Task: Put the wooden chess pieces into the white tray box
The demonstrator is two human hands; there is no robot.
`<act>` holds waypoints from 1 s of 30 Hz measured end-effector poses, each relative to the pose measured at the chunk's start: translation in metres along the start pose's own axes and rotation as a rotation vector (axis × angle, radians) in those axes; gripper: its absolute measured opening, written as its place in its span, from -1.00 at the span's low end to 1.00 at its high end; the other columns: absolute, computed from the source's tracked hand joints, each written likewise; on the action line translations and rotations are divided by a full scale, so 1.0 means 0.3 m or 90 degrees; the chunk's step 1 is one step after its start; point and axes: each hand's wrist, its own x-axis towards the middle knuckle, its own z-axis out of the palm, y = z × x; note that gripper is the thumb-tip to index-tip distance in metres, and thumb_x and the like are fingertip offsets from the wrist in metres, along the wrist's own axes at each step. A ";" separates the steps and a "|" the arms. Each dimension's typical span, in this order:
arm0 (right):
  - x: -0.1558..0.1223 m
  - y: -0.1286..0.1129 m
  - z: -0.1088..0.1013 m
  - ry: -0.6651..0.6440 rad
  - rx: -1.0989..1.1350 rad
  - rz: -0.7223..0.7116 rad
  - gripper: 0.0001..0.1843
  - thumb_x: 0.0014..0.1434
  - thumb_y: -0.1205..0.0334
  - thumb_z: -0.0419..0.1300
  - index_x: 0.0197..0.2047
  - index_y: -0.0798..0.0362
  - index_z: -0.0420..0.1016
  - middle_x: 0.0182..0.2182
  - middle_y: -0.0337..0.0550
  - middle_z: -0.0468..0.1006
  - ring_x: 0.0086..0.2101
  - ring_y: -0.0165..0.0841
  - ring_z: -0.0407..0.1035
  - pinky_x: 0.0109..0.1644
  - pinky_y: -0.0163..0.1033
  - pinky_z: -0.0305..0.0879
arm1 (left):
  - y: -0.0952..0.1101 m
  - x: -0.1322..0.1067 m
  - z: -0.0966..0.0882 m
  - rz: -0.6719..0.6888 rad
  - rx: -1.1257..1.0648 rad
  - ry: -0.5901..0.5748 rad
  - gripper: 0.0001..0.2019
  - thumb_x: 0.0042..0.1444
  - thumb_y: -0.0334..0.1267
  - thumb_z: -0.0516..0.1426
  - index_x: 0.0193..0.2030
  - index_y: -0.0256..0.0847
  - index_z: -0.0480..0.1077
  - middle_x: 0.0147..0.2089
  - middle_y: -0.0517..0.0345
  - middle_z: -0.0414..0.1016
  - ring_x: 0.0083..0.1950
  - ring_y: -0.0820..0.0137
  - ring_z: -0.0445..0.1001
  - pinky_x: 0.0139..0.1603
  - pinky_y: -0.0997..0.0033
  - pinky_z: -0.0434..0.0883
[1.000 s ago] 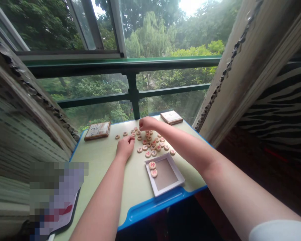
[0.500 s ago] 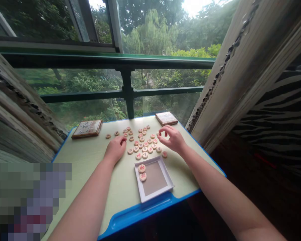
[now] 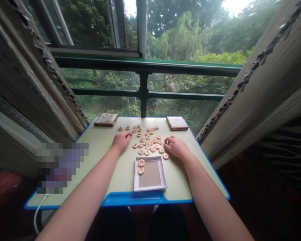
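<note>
Round wooden Chinese chess pieces (image 3: 150, 143) with red or dark characters lie loosely spread, face up, in the middle of the table. Just left of them rests my left hand (image 3: 121, 141), its fingers curled together; what they hold, if anything, is hidden. At the right side of the spread, my right hand (image 3: 175, 146) pinches a chess piece (image 3: 165, 143) at its fingertips, mostly covered by them. A shallow white box tray (image 3: 136, 182) lies nearer to me, with two red-character pieces, one (image 3: 141, 162) above the other (image 3: 140, 170), along its left side.
Two flat boxes stand at the far corners of the table (image 3: 90, 167), one on the left (image 3: 106, 119) and one on the right (image 3: 177, 123). A blurred-out object (image 3: 62, 169) with a white cable lies at the left edge. Beyond are a green railing (image 3: 190, 68) and curtains.
The view has turned left and straightened. My right hand has moved down closer to the pieces, with the chess piece still in its fingertips. My left hand stays beside the spread.
</note>
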 end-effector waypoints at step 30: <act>0.007 -0.011 0.058 0.088 0.138 -0.056 -0.71 0.16 0.36 0.02 -0.19 0.02 0.55 -0.18 -0.09 0.52 -0.19 -0.33 0.35 -0.08 -0.28 0.21 | 0.035 -0.218 -0.027 -0.005 0.083 -0.097 -0.56 0.16 -0.31 -0.12 0.15 -0.34 0.27 0.21 -0.08 0.30 0.28 0.23 0.17 0.29 0.16 0.10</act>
